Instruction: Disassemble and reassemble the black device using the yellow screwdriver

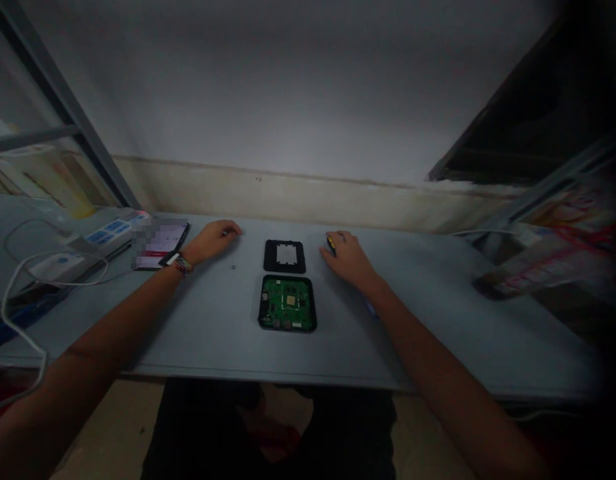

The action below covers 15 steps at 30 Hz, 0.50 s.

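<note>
My left hand (212,241) rests on the table left of the black lid, its fingers loosely bent and slightly apart, with nothing clearly visible in them. To the right of the lid, my right hand (349,257) is closed around a yellow-and-black tool handle (331,244); the rest of that tool is hidden. Between the hands lies a flat black lid (270,257) with a pale rectangular plate on it. Just nearer to me is an uncovered black case (314,319) holding a green circuit board (277,300). A tiny metallic piece (233,267) lies left of the lid.
A phone (169,239) with a lit screen lies by my left wrist. Beyond it are a white power strip (111,231) and a looping white cable (11,293). A packaged item (518,273) lies at the right. A bluish object (371,308) is partly hidden under my right forearm.
</note>
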Available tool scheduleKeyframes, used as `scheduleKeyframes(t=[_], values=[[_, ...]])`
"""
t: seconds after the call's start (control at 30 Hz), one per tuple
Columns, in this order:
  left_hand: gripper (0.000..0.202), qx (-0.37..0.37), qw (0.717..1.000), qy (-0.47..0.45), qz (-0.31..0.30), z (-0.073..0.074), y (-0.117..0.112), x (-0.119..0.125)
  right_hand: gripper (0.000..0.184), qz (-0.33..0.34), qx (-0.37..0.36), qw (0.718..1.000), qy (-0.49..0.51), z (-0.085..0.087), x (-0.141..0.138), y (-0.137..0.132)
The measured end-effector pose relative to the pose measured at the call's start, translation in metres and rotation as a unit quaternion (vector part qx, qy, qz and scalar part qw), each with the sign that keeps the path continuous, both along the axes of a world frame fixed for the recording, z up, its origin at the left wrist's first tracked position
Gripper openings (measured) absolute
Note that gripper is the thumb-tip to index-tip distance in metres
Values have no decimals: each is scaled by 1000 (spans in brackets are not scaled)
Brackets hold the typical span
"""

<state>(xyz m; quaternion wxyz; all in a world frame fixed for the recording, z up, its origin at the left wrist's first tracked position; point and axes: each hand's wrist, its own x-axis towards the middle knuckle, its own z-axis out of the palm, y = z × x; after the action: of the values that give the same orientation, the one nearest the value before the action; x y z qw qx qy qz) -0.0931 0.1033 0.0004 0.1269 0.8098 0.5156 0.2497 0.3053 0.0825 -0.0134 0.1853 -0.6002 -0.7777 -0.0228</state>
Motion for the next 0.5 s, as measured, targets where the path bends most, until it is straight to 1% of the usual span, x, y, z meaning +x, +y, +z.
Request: scheduleKeyframes(t=[0.1, 0.2, 0.3, 0.5], values=[[40, 30, 999, 8, 32, -18, 7, -1, 55, 2, -18, 1000, -15, -2, 2, 1], [45, 45, 998, 37, 31, -28, 8, 0, 59, -1, -36, 999, -34, -1, 2, 0], [47, 57, 995, 74, 25, -32, 8, 1, 61, -8, -42, 998, -50, 0, 0, -1], [47, 79, 990, 111, 39, -33, 6, 4, 63, -6, -43, 996, -80, 3, -5, -6]])
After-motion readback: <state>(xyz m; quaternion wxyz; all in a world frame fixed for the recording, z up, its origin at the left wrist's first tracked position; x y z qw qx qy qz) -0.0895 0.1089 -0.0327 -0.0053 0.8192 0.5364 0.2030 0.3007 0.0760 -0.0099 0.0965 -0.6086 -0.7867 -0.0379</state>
